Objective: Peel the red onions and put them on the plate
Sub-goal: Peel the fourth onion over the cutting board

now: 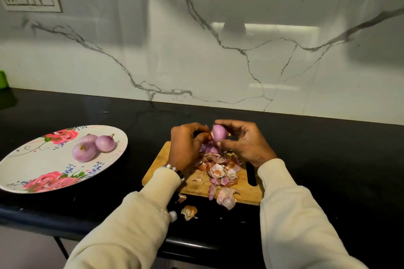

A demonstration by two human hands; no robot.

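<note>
A smooth purple red onion (218,134) is held upright above the wooden cutting board (196,183). My right hand (244,142) grips it between thumb and fingers from the right. From the left, my left hand (188,144) pinches at its side with curled fingers. A second purple onion piece (208,148) lies just below, partly hidden by my left hand. Three peeled onions (94,146) lie together on the floral white plate (39,168) at the left.
A heap of onion skins (220,170) covers the board's middle, and loose skins (189,212) lie on the black counter (328,159) near its front edge. A marble wall rises behind. A green object (3,79) sits at the far left.
</note>
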